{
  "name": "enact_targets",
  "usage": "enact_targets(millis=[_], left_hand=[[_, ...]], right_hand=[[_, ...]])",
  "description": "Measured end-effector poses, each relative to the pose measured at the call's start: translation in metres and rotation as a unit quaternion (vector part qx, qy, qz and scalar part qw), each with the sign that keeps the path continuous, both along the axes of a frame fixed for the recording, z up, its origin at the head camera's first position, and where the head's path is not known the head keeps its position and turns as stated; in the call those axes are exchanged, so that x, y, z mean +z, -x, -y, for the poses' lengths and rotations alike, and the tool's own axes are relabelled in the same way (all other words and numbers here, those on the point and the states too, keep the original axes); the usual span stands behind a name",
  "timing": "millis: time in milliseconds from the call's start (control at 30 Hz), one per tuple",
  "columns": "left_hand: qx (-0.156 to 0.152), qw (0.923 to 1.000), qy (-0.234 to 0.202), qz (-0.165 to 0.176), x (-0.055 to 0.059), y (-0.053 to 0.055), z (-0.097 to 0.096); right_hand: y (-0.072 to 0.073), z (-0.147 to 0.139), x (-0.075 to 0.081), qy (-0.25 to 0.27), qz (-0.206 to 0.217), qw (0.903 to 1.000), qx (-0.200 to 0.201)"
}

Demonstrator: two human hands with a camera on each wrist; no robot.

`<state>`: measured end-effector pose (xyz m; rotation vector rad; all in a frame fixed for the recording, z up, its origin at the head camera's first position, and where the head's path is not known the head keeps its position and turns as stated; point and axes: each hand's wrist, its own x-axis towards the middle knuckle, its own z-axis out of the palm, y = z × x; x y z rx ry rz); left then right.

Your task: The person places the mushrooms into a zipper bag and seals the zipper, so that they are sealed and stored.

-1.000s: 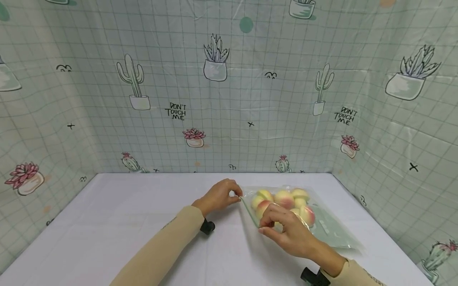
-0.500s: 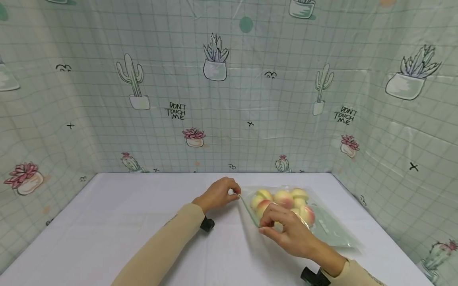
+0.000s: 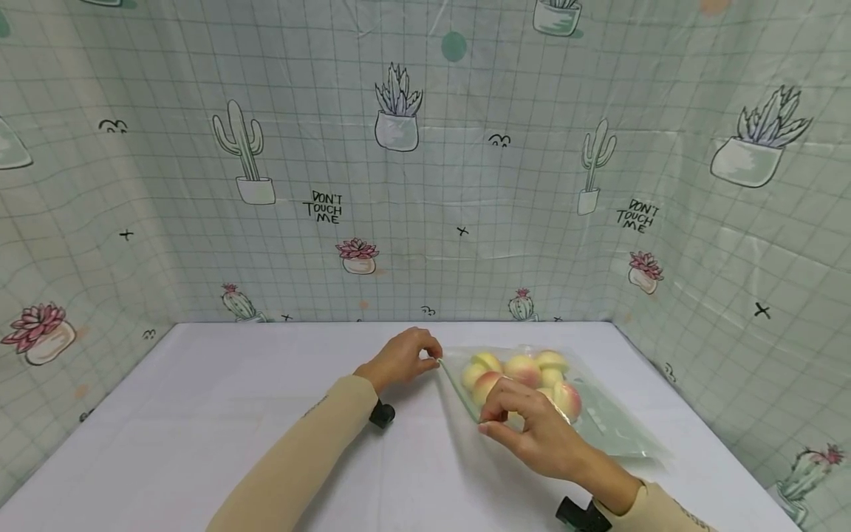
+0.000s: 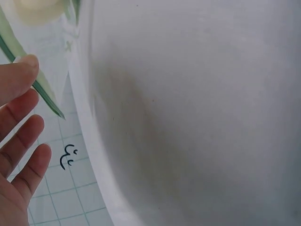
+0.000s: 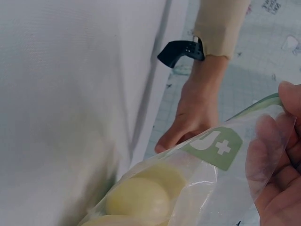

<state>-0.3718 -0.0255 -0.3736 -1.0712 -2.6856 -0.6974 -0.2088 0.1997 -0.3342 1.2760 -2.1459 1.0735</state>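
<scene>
A clear zip-lock bag with a green strip along its mouth lies on the right part of the table. Inside it are several yellow and pink peaches, bunched toward the mouth. My left hand pinches the far end of the green strip between thumb and index finger; the left wrist view has its other fingers spread apart. At the near end, my right hand pinches the other corner of the mouth and hides part of the fruit. A green label with a white cross shows on the bag in the right wrist view.
The table is covered in white cloth. Behind it and at both sides hangs a grid-patterned curtain printed with cacti. A black wrist camera sits on the left wrist and another on the right.
My left hand has shifted slightly up and to the left, with its corner of the bag still pinched. The right hand stays nearly still at its corner. The head view has drifted a little.
</scene>
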Motion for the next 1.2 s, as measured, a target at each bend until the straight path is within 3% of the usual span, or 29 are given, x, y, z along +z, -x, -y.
enact_targets(millis=[233,533,800,1200], left_hand=[[0.013,0.9998,0.002,0.014,-0.001,0.004,0.0],[0.016,0.9995,-0.015,0.021,-0.006,0.013,0.005],[0.019,0.9996,-0.021,0.006,-0.01,0.019,0.01],[0.052,0.9983,-0.016,0.022,-0.008,0.021,0.015]], right_hand=[[0.015,-0.009,-0.02,0.005,-0.009,0.9999,0.004],[0.016,-0.009,-0.02,0.009,-0.016,0.9998,0.008],[0.016,-0.009,-0.023,0.011,-0.017,0.9997,0.01],[0.014,-0.007,-0.022,0.012,-0.009,0.9994,0.032]])
